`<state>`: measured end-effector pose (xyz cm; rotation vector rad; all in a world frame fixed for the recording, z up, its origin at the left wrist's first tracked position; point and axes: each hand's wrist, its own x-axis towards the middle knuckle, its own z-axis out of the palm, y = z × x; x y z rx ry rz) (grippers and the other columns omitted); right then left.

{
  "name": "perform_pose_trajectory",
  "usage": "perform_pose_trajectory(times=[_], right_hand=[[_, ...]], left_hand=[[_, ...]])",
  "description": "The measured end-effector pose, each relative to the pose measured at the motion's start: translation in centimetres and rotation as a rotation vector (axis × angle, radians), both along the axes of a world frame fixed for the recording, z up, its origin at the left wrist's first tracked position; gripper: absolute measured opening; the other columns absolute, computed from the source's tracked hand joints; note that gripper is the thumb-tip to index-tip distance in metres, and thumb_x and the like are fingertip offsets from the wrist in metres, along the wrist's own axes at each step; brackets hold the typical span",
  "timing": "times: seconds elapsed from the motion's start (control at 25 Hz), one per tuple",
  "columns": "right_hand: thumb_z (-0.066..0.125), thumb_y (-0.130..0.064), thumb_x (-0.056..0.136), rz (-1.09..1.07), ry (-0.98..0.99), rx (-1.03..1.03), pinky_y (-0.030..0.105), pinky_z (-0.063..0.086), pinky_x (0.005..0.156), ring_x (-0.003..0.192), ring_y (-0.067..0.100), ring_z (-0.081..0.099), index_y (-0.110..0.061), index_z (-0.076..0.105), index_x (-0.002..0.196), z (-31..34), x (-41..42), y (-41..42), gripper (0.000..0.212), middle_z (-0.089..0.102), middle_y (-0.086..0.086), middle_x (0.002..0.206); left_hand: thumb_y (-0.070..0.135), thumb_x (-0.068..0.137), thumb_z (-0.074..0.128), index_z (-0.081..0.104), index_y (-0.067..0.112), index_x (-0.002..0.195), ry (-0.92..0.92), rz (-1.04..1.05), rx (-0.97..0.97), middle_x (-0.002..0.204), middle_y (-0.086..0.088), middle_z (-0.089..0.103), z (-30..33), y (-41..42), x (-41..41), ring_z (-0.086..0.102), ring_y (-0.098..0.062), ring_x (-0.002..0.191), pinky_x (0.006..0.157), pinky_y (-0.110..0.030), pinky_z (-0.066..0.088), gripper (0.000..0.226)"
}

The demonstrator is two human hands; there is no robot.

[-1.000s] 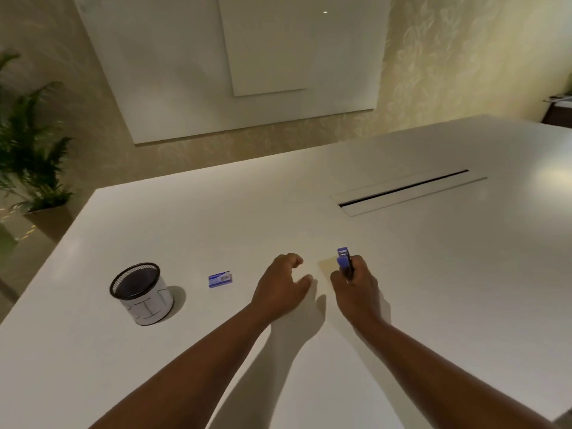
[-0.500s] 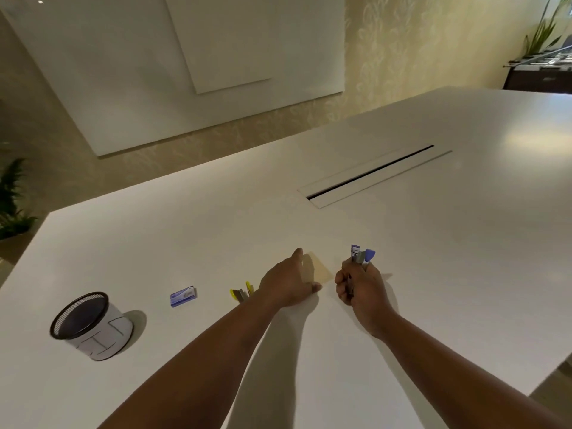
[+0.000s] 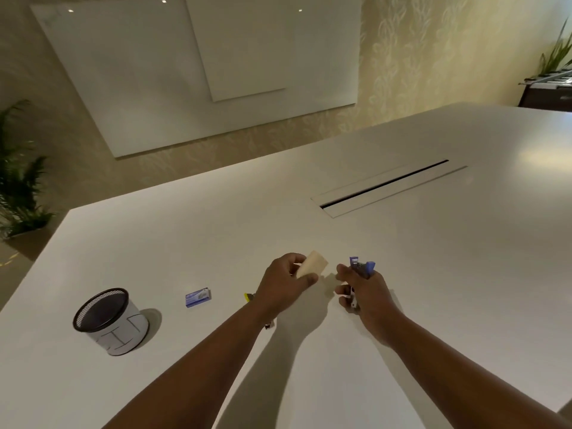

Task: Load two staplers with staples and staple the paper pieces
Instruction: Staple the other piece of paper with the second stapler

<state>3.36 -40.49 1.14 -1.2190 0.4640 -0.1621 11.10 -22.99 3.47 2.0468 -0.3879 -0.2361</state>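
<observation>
1. Blue stapler (image 3: 360, 269): gripped in right hand (image 3: 366, 292), raised just above counter (image 3: 464, 274), nose pointing away.
2. Paper pieces (image 3: 312, 264): pinched in left hand (image 3: 284, 286), lifted, near stapler but apart.
3. Yellow stapler (image 3: 248, 296): on counter, mostly hidden behind left wrist.
4. Staple box (image 3: 198, 296): left of it; mesh cup (image 3: 110, 322) beyond.
5. Risk: pieces likely to slip out of line if fed one-handed into the stapler mouth; staple then catches one layer only.

Dim warm overhead light, soft forearm shadows, wide-angle bending at edges.
</observation>
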Motion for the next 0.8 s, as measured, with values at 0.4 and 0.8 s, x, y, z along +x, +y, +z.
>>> perform_pose_trajectory(times=[0.4, 0.8], right_hand=[[0.069, -0.021, 0.096, 0.385, -0.149, -0.003, 0.026, 0.042, 0.058, 0.083, 0.013, 0.057, -0.026, 0.080, 0.113, 5.4, 3.2, 9.1, 0.021, 0.072, -0.005, 0.097], [0.071, -0.011, 0.089, 0.637, -0.196, 0.066, 0.026, 0.041, 0.047, 0.063, 0.014, 0.061, -0.015, 0.078, 0.113, 5.4, 3.7, 15.1, 0.026, 0.070, 0.002, 0.086]], left_hand=[[0.027, 0.092, 0.075, 0.071, 0.018, 0.114, 0.338, -0.007, -0.419, 0.088, -0.006, 0.068, 4.9, 12.8, -1.9, 0.061, -0.020, 0.074, 0.060, -0.024, 0.050, 0.024], [0.027, 0.100, 0.063, 0.066, 0.005, 0.120, 0.454, 0.112, -0.584, 0.085, -0.007, 0.072, 4.5, 19.3, -4.3, 0.067, -0.021, 0.066, 0.054, -0.023, 0.049, 0.030]])
